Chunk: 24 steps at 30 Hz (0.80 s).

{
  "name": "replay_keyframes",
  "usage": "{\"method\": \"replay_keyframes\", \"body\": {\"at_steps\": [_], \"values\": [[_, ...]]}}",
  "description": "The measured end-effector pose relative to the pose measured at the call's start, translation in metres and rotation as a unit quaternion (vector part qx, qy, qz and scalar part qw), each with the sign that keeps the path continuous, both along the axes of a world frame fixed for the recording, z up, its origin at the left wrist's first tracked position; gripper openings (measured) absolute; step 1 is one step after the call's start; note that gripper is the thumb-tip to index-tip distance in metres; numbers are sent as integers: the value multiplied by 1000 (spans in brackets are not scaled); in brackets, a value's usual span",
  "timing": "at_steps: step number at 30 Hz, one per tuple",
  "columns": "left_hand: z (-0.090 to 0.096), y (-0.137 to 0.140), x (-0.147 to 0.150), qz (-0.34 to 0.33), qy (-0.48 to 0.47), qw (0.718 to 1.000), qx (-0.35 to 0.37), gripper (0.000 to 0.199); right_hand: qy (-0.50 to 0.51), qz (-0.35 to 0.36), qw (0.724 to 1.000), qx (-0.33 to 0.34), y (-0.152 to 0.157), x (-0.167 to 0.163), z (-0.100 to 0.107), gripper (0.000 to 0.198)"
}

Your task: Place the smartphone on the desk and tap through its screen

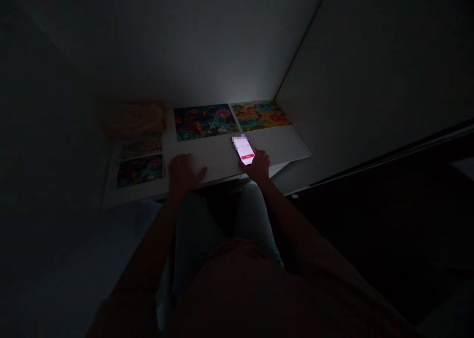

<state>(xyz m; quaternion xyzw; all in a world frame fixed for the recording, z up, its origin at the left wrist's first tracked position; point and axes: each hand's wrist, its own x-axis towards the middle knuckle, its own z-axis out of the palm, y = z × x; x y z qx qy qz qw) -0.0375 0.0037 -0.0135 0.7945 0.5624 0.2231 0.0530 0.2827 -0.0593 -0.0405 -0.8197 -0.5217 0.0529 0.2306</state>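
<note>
- Nearest the camera are the person's lap and knees, with both forearms reaching forward over them to the near edge of the desk (pixel 218 160); the person seems to be seated close against it.
- The left hand (pixel 183 172) lies palm down on the near edge, left of the middle, fingers loosely spread and the thumb out to the side. It holds nothing and looks to be resting there as a prop.
- The right hand (pixel 258 165) sits at the near edge, right of the middle, curled around the lower end of a phone (pixel 244 149). How tightly it grips I cannot tell in this dark.
- The phone is lit, showing a red bar low on its screen, and it tilts up and away from the hand, probably so the screen faces the person. It is the only light source in view, and its glow falls on the desk top.
- Along the left edge lie two small colourful picture boards (pixel 140 169), one behind the other.
- Against the far edge lie two larger boards side by side, a dark blue jigsaw-like picture (pixel 205 122) and an orange picture (pixel 259 114) in the far right corner.
- In the far left corner is a dim, pale orange bundle (pixel 135 117); I cannot tell what it is.
- The desk is white and fills a nook between plain pale walls (pixel 370 81); the room is otherwise dark.
</note>
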Motion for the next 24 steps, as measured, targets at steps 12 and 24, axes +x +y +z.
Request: {"method": "replay_keyframes", "body": {"at_steps": [12, 24], "values": [[-5, 2, 1, 9, 18, 1000, 0, 86, -20, -21, 997, -70, -1, -10, 22, 98], [-5, 2, 1, 10, 20, 1000, -6, 87, -34, -25, 996, -79, -2, -12, 20, 96]]}}
